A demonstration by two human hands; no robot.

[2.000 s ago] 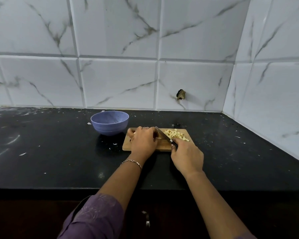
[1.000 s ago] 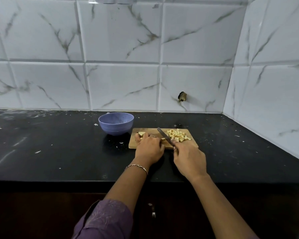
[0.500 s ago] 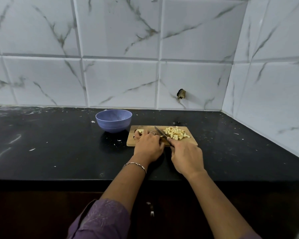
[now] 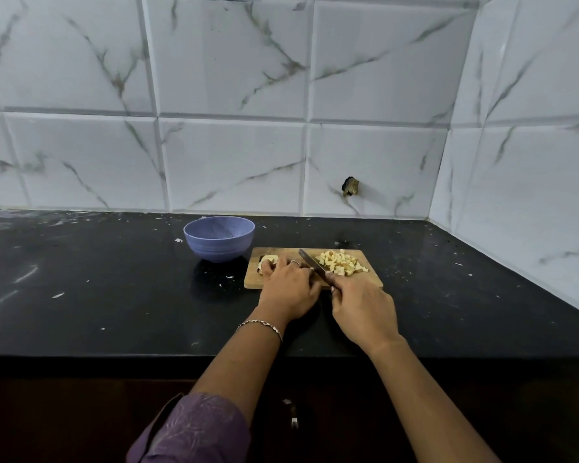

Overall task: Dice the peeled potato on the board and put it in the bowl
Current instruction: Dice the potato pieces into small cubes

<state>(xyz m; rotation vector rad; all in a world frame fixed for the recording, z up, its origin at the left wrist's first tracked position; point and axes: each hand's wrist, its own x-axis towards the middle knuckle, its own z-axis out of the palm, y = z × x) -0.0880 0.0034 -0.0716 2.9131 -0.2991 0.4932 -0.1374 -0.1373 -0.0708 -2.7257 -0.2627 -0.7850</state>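
Note:
A small wooden board [image 4: 370,277] lies on the black counter. A heap of pale potato cubes [image 4: 341,262] covers its right half. My left hand [image 4: 286,289] holds the uncut piece of potato [image 4: 268,260] down at the board's left end, with most of that piece hidden under the fingers. My right hand [image 4: 361,307] grips the handle of a knife [image 4: 311,260]. Its blade slants across the board between my left fingers and the cubes. A purple bowl [image 4: 219,238] stands just left of the board and looks empty.
The black counter [image 4: 97,295] carries scattered white specks and scraps. White marble-look tiled walls close it off behind and on the right, meeting in a corner at the far right. The counter's front edge runs beneath my forearms.
The heap of cubes has grown as long strips became dice. My left hand has slid left along the potato, baring its left end. The knife stays slanted mid-board.

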